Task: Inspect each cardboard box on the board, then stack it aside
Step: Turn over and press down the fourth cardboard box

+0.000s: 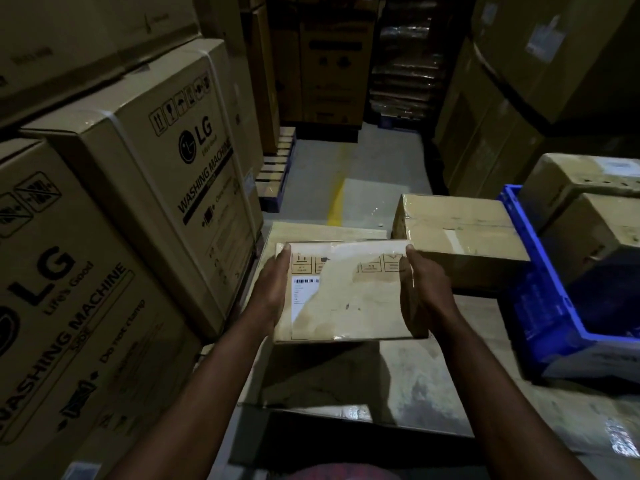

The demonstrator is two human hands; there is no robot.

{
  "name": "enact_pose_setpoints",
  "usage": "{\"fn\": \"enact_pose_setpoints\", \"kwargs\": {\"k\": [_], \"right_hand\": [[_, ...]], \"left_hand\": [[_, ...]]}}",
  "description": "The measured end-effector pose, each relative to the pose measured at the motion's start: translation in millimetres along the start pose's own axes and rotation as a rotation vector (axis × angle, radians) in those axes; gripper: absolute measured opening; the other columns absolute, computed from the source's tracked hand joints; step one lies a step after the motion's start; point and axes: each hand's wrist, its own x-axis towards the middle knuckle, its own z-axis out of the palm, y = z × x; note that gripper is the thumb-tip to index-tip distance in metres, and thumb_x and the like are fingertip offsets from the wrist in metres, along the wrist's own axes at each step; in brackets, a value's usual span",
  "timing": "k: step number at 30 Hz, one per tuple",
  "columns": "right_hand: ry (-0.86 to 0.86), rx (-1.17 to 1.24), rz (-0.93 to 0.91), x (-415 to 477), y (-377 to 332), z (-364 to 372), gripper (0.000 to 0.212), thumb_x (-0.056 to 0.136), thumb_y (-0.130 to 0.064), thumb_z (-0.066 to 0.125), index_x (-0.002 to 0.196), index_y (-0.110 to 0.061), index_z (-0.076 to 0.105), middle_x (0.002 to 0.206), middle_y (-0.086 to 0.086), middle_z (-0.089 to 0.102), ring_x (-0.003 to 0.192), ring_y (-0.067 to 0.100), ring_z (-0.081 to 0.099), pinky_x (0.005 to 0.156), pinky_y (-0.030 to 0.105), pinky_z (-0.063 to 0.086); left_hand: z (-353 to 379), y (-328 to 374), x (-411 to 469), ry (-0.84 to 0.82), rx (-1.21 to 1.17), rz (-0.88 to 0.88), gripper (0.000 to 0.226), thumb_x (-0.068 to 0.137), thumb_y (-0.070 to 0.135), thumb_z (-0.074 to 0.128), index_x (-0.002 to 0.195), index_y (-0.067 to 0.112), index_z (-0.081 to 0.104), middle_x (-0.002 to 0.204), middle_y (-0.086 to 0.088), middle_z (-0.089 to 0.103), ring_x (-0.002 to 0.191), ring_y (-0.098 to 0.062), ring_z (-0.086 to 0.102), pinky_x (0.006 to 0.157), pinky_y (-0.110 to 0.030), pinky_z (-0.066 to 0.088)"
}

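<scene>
Head view: holding a flat cardboard box (pixel 346 296) up, clear of the board (pixel 415 375), labelled face upward, barcode sticker toward its left edge. Left hand (pixel 273 289) clamped on the left short side, right hand (pixel 424 289) on the right short side. Fingers (pixel 285 249) close together and wrapped along the edges, tips showing at the far corners (how far underneath, cannot tell). Long axis running left to right, squarely between the two hands, neither one nearer. Judged mid-inspection, not yet stacked.

Behind and to the right, seemingly on the board, a larger taped box (pixel 460 233). Just beyond it, a blue crate (pixel 533 282) beside more boxes. Probably calls for a level swing to the right, right hand leading. On the left, tall washing machine cartons (pixel 166 150), close by the left forearm, leaving little room that way.
</scene>
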Motion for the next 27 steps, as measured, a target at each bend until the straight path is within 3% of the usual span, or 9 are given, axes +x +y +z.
{"fn": "enact_pose_setpoints", "kwargs": {"k": [2, 4, 7, 10, 13, 17, 21, 27], "right_hand": [[-0.029, 0.096, 0.006, 3.3, -3.2, -0.3, 0.064, 0.082, -0.079, 0.046, 0.102, -0.024, 0.073, 0.109, 0.002, 0.074, 0.102, 0.023, 0.067, 0.094, 0.048, 0.052], [-0.067, 0.134, 0.021, 1.9, -4.9, 1.0, 0.068, 0.081, -0.080, 0.047, 0.109, -0.023, 0.071, 0.112, 0.002, 0.072, 0.104, 0.023, 0.065, 0.090, 0.047, 0.051], [-0.054, 0.049, 0.050, -0.1, 3.4, 7.9, 0.084, 0.068, -0.089, 0.047, 0.110, -0.018, 0.063, 0.113, 0.005, 0.068, 0.103, 0.025, 0.062, 0.091, 0.049, 0.052], [0.020, -0.002, 0.065, -4.8, 28.0, 10.6, 0.060, 0.088, -0.071, 0.053, 0.110, -0.016, 0.057, 0.114, 0.007, 0.064, 0.101, 0.023, 0.061, 0.086, 0.044, 0.053], [0.055, 0.015, 0.043, -15.9, 49.9, 6.7, 0.049, 0.094, -0.061, 0.054, 0.118, -0.019, 0.056, 0.118, 0.003, 0.063, 0.106, 0.022, 0.059, 0.083, 0.038, 0.049], [0.117, 0.048, 0.056, -31.8, 81.8, 0.8, 0.047, 0.100, -0.056, 0.048, 0.135, -0.025, 0.056, 0.122, -0.007, 0.057, 0.113, 0.016, 0.052, 0.093, 0.035, 0.044], [0.170, 0.114, 0.113, -48.7, 119.5, -1.8, 0.036, 0.102, -0.043, 0.054, 0.131, -0.022, 0.058, 0.120, 0.002, 0.065, 0.111, 0.023, 0.060, 0.080, 0.031, 0.044], [0.139, 0.125, 0.258, -62.0, 156.2, -1.4, 0.061, 0.090, -0.037, 0.074, 0.140, -0.022, 0.041, 0.124, 0.000, 0.060, 0.111, 0.023, 0.059, 0.094, 0.037, 0.048]], "left_hand": [[-2.8, 2.3, -0.3, 0.011, 0.019, 0.036, 0.073, 0.086, 0.079, 0.041, 0.129, 0.025, 0.063, 0.115, 0.001, 0.073, 0.104, -0.016, 0.071, 0.093, -0.042, 0.054], [-7.1, 2.0, 0.9, 0.023, 0.050, 0.068, 0.068, 0.092, 0.075, 0.035, 0.133, 0.027, 0.058, 0.116, 0.002, 0.072, 0.102, -0.012, 0.071, 0.086, -0.035, 0.056], [-5.5, -6.4, -2.6, 0.092, 0.120, -0.004, 0.064, 0.096, 0.069, 0.033, 0.138, 0.023, 0.047, 0.117, -0.005, 0.070, 0.100, -0.018, 0.069, 0.090, -0.041, 0.055], [8.4, -21.5, -19.7, 0.135, 0.127, -0.054, 0.036, 0.103, 0.046, 0.038, 0.129, 0.021, 0.039, 0.107, -0.008, 0.066, 0.093, -0.022, 0.066, 0.085, -0.040, 0.053], [18.9, -36.8, -35.3, 0.160, 0.086, -0.057, 0.025, 0.104, 0.035, 0.041, 0.127, 0.028, 0.035, 0.105, 0.003, 0.058, 0.092, -0.018, 0.058, 0.080, -0.035, 0.046], [30.4, -74.8, -51.3, 0.083, 0.031, -0.185, 0.038, 0.099, 0.022, 0.049, 0.137, 0.029, 0.047, 0.125, 0.003, 0.060, 0.109, -0.023, 0.057, 0.097, -0.037, 0.047], [41.3, -117.2, -69.3, 0.088, 0.169, -0.266, 0.044, 0.102, 0.028, 0.050, 0.145, 0.021, 0.044, 0.136, -0.001, 0.058, 0.116, -0.022, 0.056, 0.095, -0.029, 0.042], [52.9, -139.0, -83.1, 0.064, 0.419, -0.250, 0.053, 0.101, 0.029, 0.054, 0.149, 0.016, 0.036, 0.137, -0.005, 0.058, 0.112, -0.019, 0.055, 0.088, -0.020, 0.037]]}}
